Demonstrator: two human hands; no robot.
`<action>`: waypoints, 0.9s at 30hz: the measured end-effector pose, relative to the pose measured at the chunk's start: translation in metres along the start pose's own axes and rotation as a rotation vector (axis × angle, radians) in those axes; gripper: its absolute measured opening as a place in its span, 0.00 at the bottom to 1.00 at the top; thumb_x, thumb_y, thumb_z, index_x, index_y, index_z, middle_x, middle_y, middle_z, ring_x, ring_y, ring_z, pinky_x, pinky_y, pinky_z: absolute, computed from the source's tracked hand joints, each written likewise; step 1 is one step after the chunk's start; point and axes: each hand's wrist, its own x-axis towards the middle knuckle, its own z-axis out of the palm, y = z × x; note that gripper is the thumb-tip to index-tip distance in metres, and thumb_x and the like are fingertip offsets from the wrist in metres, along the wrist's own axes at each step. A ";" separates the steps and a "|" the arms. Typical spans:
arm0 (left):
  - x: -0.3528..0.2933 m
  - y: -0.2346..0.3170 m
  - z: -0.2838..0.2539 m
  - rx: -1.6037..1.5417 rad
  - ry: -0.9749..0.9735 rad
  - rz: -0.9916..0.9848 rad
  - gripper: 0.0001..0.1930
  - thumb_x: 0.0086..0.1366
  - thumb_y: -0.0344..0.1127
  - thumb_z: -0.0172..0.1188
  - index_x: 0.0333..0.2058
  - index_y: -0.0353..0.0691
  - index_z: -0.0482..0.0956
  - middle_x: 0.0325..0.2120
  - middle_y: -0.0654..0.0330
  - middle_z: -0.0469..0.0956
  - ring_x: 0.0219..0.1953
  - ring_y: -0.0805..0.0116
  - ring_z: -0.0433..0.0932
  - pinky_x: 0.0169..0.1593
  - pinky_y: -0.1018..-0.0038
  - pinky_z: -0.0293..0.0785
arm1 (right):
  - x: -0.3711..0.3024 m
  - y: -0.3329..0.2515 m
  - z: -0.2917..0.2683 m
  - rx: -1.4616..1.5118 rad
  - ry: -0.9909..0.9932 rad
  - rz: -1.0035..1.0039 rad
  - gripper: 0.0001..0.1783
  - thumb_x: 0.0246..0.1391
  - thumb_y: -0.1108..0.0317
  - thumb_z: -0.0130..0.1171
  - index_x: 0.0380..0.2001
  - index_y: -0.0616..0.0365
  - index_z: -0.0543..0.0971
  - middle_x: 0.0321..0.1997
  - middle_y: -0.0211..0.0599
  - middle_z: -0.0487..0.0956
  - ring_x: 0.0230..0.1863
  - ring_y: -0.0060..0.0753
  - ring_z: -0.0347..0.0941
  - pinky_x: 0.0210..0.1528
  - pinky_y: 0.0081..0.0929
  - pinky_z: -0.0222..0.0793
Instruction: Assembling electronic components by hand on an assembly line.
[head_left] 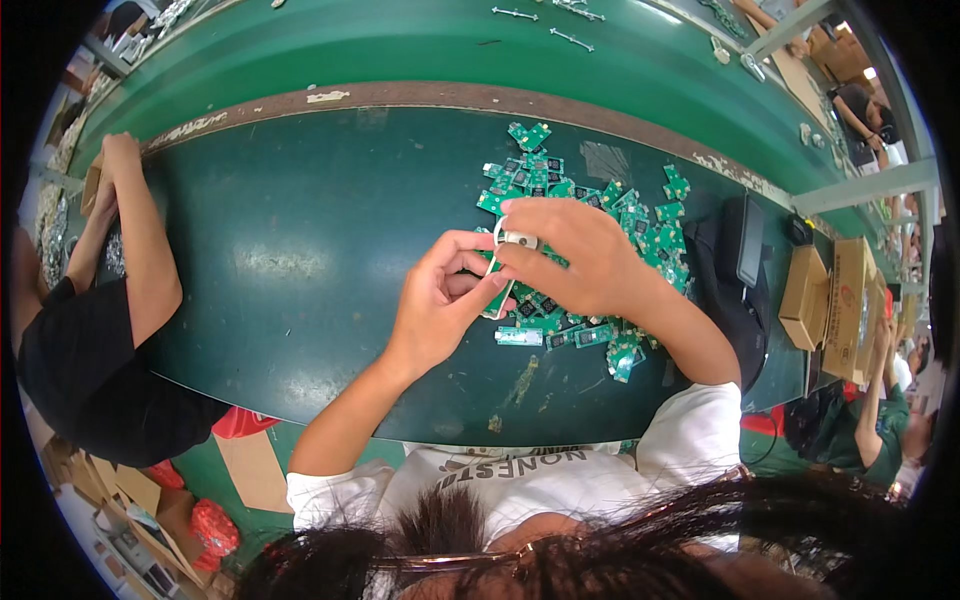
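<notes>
Above the bench, my left hand pinches a slim white plastic piece between thumb and fingers. Green shows along its lower part, though I cannot tell whether that is a board inside it or one behind. My right hand comes over from the right, its thumb and fingers closed on the upper end, where a pale rounded part with a small dark spot shows. Fingers cover much of the piece. Beneath and around my hands lies a loose heap of small green circuit boards. One paler board rests just below them.
The dark green bench has a worn brown ledge at its far side, with a green conveyor belt beyond. A black bag with a dark phone-like slab and cardboard boxes stand right. A co-worker's arms are at left.
</notes>
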 end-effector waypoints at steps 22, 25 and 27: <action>0.000 -0.009 0.013 -0.086 0.333 0.168 0.16 0.62 0.24 0.56 0.42 0.41 0.58 0.37 0.59 0.73 0.30 0.70 0.80 0.20 0.83 0.75 | -0.005 -0.019 0.018 1.380 -0.080 0.963 0.27 0.56 0.71 0.59 0.57 0.64 0.63 0.36 0.33 0.76 0.37 0.20 0.74 0.38 0.21 0.70; -0.001 -0.009 0.012 -0.138 0.314 0.132 0.10 0.66 0.29 0.52 0.40 0.41 0.59 0.37 0.57 0.73 0.30 0.67 0.80 0.23 0.81 0.77 | -0.003 -0.020 0.023 1.584 0.059 1.072 0.22 0.55 0.71 0.60 0.51 0.68 0.69 0.33 0.33 0.78 0.33 0.20 0.75 0.36 0.20 0.71; -0.001 -0.007 0.014 -0.206 0.258 0.073 0.06 0.70 0.34 0.47 0.37 0.41 0.59 0.38 0.55 0.73 0.30 0.65 0.81 0.28 0.77 0.81 | 0.000 -0.019 0.020 1.524 0.047 1.102 0.20 0.54 0.72 0.60 0.48 0.68 0.71 0.33 0.33 0.78 0.33 0.20 0.75 0.36 0.20 0.71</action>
